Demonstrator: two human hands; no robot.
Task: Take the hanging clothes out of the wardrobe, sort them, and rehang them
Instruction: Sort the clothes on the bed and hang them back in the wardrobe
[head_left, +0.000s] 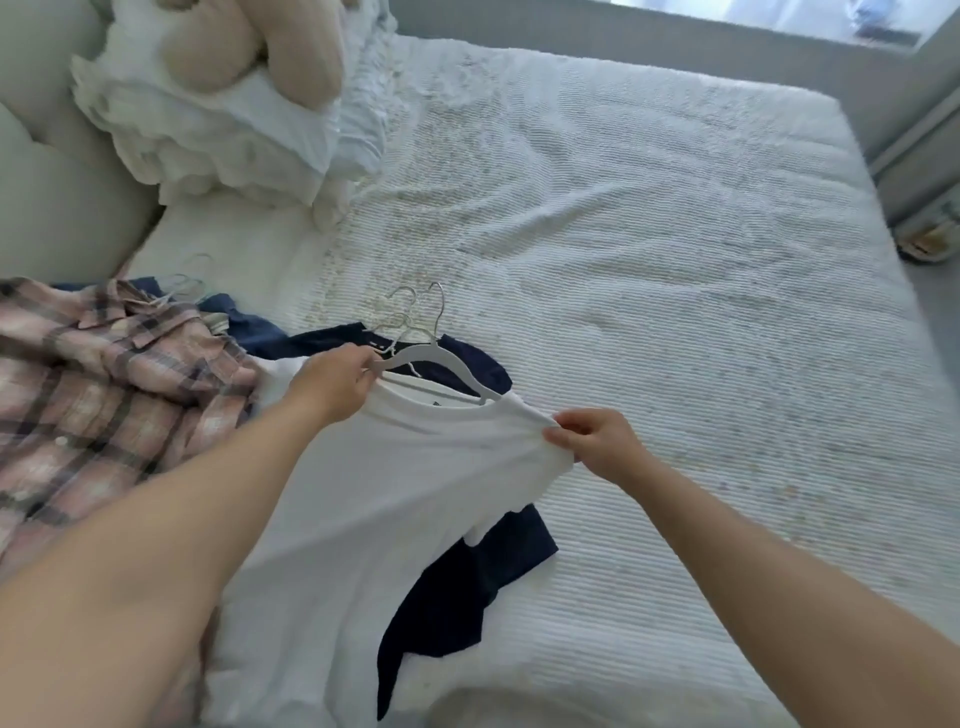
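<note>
Nearest the camera, two bare forearms are reaching out over the bed (675, 260), and a white tee (363, 519) is lying spread between them, its hem running toward the bottom edge of the view. At the tee's collar, the left hand (332, 384) is gripping a white hanger (431, 364) by one arm, fingers (358, 358) curled round it; the hanger's other arm is sitting inside the neck opening, and its metal hook is pointing away from the person. At the tee's far shoulder, the right hand (597, 441) is pinching a fold of the fabric between thumb and fingertips, pulling the cloth into creases there. Under the tee, a navy top (457, 587) is lying flat on the bed, showing beyond the collar and again beside the tee's sleeve. More hooks (402, 306) are poking out just past the collar, close to the held hanger. Left of the tee, a pink plaid shirt (104, 374) is lying rumpled on the bed, with another blue garment (249, 332) showing past its edge and hanger hooks at its collar. Farther beyond the tee, white ruffled pillows (197, 135) are leaning at the head of the bed, and a beige plush toy (249, 47) is resting on them.
</note>
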